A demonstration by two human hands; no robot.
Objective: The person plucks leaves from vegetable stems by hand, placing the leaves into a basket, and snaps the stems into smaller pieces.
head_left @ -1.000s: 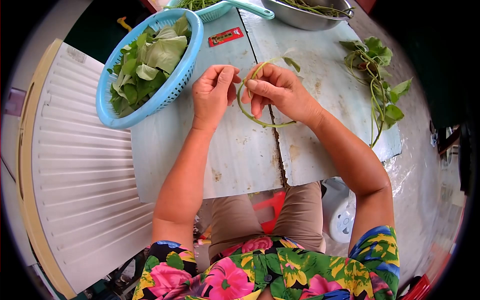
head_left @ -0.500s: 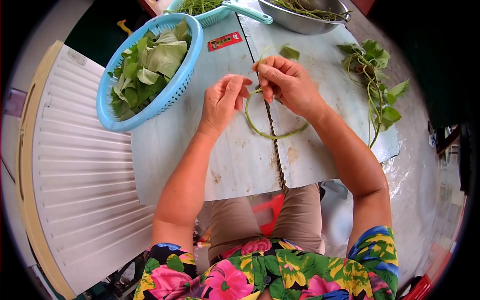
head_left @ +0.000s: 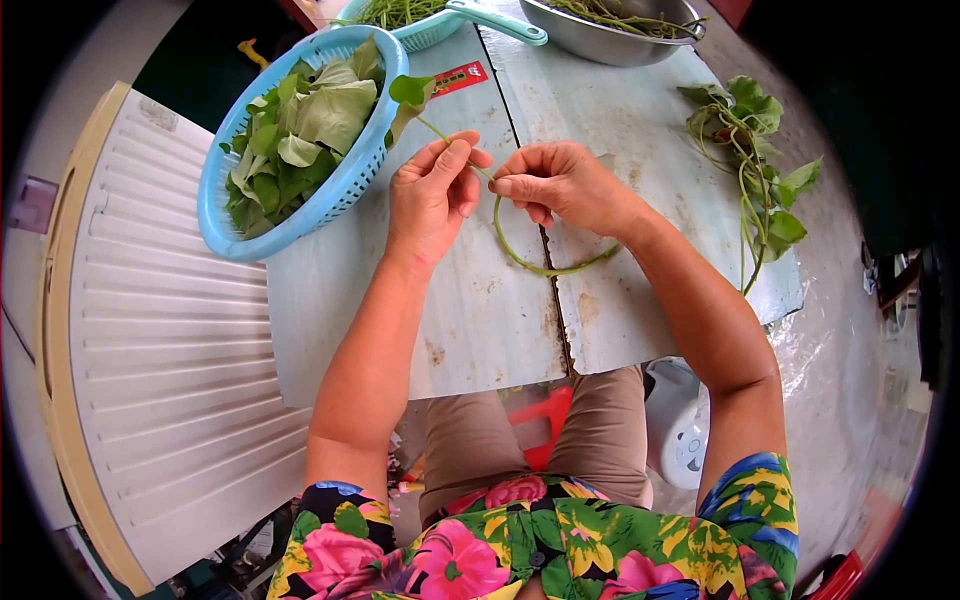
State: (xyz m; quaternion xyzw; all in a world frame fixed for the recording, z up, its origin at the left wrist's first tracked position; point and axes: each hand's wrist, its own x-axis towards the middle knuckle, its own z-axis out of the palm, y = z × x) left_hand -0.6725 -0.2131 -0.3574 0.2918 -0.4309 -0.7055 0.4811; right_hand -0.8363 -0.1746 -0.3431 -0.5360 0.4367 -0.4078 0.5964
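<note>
My left hand (head_left: 432, 200) pinches a thin green leaf stalk (head_left: 432, 128) between thumb and fingers. At the stalk's upper end a heart-shaped leaf (head_left: 408, 92) sticks out beside the blue basket. The stalk runs on to my right hand (head_left: 565, 188), whose thumb and forefinger are closed on its other end. Below the right fingers a long green vine stem (head_left: 540, 270) curves in a loop over the table; whether it joins the stalk is hidden by the fingers.
A blue basket (head_left: 210, 190) of leaves stands at the left. Behind are a teal strainer (head_left: 425, 38) of green stalks and a steel bowl (head_left: 620, 45) of stems. Leafy vines (head_left: 755, 170) lie on the right of the table (head_left: 430, 330). A red packet (head_left: 460, 78) lies near the basket.
The leaf has swung from behind my right hand over to the left, beside the basket. My left hand now grips its stalk, and my right hand has come lower.
</note>
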